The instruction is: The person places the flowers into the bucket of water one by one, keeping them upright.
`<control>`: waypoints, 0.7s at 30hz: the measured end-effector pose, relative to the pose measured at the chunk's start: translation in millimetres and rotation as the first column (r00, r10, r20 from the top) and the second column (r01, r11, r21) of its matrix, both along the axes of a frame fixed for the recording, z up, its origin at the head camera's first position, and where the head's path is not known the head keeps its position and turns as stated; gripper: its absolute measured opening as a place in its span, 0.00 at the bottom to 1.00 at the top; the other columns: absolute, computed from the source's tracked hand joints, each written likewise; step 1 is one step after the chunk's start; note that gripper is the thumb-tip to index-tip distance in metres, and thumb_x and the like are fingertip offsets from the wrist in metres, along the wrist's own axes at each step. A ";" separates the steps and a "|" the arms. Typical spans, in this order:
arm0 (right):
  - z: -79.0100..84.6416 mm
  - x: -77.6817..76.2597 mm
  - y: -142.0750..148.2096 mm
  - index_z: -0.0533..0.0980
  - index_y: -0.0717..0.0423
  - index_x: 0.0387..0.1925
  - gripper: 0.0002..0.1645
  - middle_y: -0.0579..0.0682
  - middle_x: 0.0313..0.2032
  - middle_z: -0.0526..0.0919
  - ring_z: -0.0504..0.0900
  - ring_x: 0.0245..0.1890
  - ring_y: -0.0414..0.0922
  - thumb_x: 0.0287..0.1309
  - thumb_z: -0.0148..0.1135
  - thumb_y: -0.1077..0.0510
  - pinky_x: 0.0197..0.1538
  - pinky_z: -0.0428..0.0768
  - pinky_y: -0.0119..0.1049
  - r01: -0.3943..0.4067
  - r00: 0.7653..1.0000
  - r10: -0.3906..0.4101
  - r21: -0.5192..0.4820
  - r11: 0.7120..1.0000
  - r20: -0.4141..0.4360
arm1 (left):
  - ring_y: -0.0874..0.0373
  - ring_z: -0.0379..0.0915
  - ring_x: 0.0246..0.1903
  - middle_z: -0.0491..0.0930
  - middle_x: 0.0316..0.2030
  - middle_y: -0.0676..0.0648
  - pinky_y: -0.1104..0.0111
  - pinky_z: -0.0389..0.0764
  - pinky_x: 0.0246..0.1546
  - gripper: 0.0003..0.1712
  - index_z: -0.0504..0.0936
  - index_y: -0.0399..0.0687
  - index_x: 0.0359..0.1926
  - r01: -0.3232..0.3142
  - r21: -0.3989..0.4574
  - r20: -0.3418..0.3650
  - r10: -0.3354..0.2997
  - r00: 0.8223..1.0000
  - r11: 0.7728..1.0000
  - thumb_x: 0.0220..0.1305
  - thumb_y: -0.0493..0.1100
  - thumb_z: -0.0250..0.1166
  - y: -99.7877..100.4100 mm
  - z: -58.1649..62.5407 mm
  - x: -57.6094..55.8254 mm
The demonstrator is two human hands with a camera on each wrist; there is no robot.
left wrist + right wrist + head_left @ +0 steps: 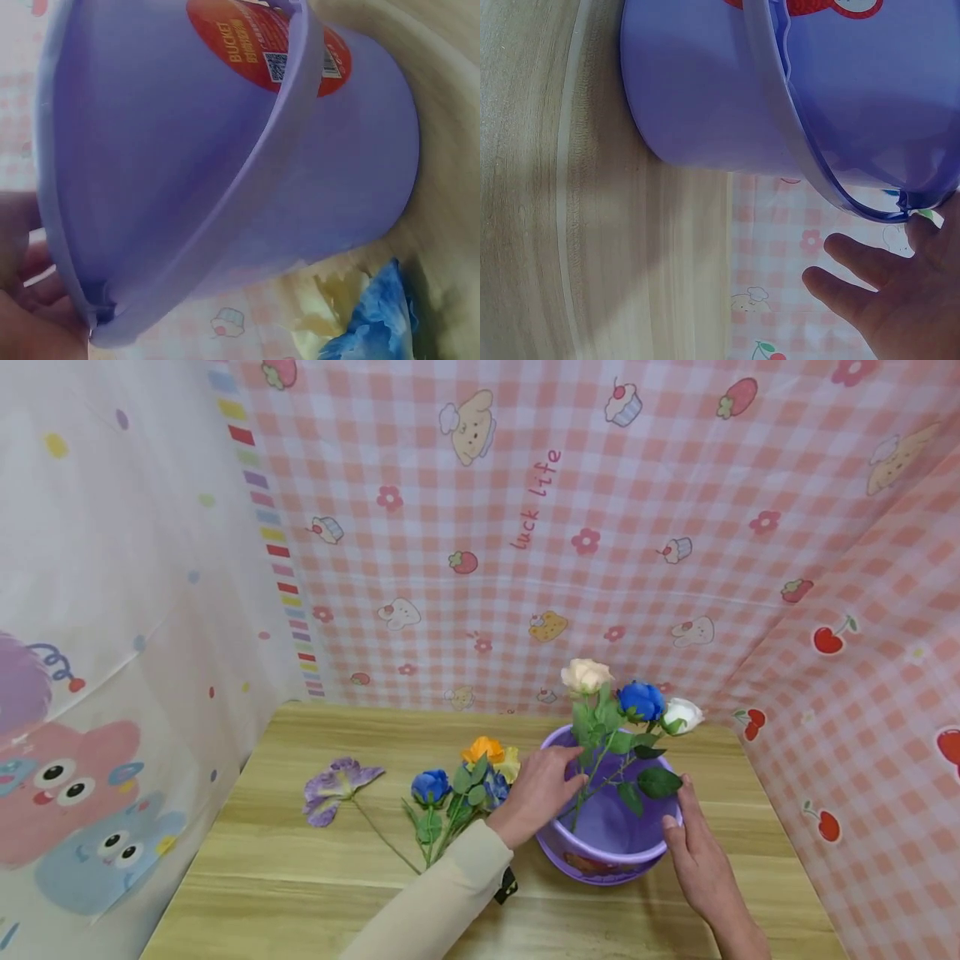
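A purple bucket (551, 839) stands upright on the table. Leaning inside it are a cream rose (587, 677), a blue rose (641, 701) and a white rose (681, 716). My left hand (536, 789) reaches over the bucket's left rim, fingertips and thumb beside the green stems; whether they pinch a stem is hidden. In the left wrist view the bent fingers (45, 289) show partly behind the rim. At the right rim is my right hand (701, 856), close to a dark green leaf (659, 782). Its fingers (855, 259) are straight and spread in the right wrist view.
Left of the bucket lie a blue rose (431, 787), an orange flower (483, 749) and other blooms, partly behind my left forearm. Farther left is a purple flower (341, 789) on a long stem. Printed cloths (480, 527) hang behind and beside the wooden table (300, 893).
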State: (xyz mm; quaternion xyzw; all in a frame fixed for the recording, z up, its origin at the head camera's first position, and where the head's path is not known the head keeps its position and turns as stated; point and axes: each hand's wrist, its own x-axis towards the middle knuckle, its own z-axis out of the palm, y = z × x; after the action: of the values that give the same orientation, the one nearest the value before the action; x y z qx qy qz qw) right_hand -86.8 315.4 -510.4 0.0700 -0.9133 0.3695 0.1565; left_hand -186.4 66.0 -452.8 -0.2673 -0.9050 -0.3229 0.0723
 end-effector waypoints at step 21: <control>-1.3 -1.9 0.1 0.42 0.54 0.83 0.39 0.68 0.79 0.47 0.51 0.76 0.64 0.82 0.43 0.54 0.67 0.41 0.14 0.003 0.998 -0.002 -0.013 1.000 0.055 | 0.48 0.80 0.58 0.83 0.60 0.47 0.53 0.80 0.60 0.21 0.81 0.45 0.65 -0.109 0.539 0.227 -0.020 0.974 0.835 0.78 0.48 0.58 -97.8 -6.1 21.0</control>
State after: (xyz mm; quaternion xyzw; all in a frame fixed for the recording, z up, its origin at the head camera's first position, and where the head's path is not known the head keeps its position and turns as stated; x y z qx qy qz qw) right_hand -88.7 315.5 -511.8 0.0576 -0.9149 0.3770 0.1322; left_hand -165.4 -31.8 -458.9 -0.1762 -0.7828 -0.5946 0.0511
